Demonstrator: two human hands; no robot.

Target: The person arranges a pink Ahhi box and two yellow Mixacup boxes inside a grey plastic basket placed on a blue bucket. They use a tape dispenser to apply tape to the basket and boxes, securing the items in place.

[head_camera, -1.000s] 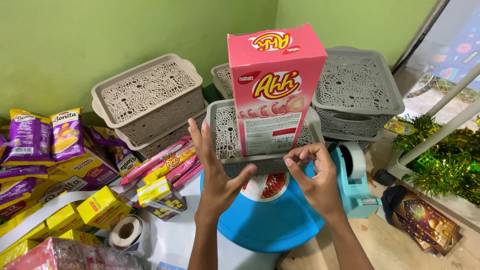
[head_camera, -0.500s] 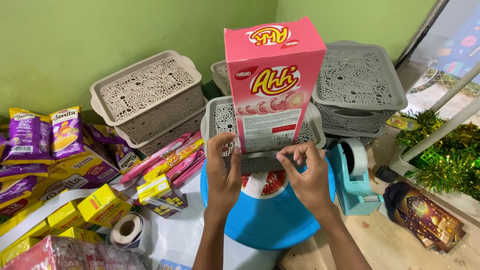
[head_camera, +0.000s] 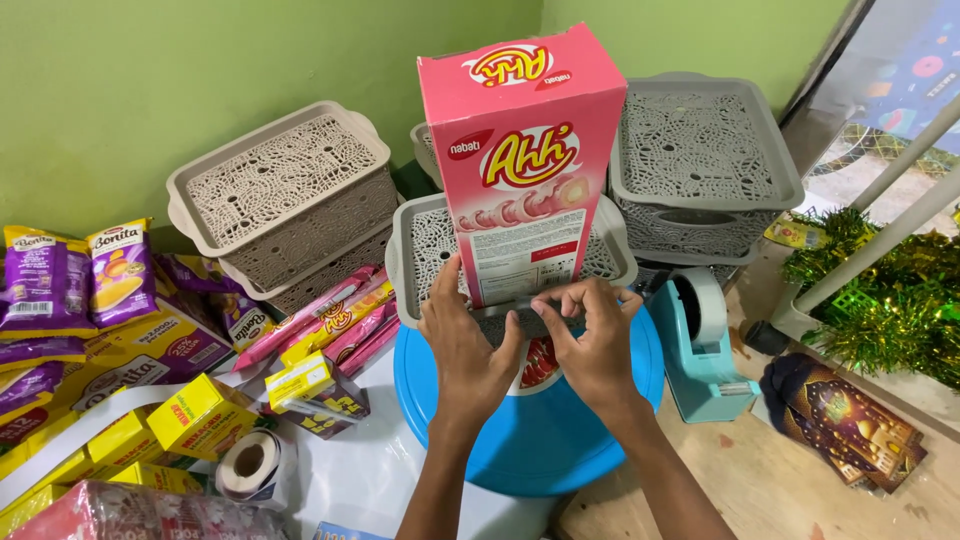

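Observation:
A tall pink snack box (head_camera: 520, 160) stands upright in a grey lattice basket (head_camera: 425, 260) set on a round blue stool top (head_camera: 560, 430). My left hand (head_camera: 465, 345) rests on the basket's front rim, thumb up beside the box's lower left edge. My right hand (head_camera: 592, 335) pinches at the bottom edge of the box front, fingertips together where a strip of clear tape seems to lie. Both hands touch near the middle of the basket's front rim.
A teal tape dispenser (head_camera: 700, 345) sits right of the stool. Stacked beige baskets (head_camera: 285, 205) stand at left, grey ones (head_camera: 705, 165) at right. Purple snack packs (head_camera: 70, 280), yellow boxes (head_camera: 200, 415), a tape roll (head_camera: 250, 465) and pink wafer packs (head_camera: 340, 315) crowd the left; green tinsel (head_camera: 880, 295) lies right.
Both hands have moved inward and up to the base of the pink box; the spread fingers have closed, the right hand now pinching at the box's bottom edge.

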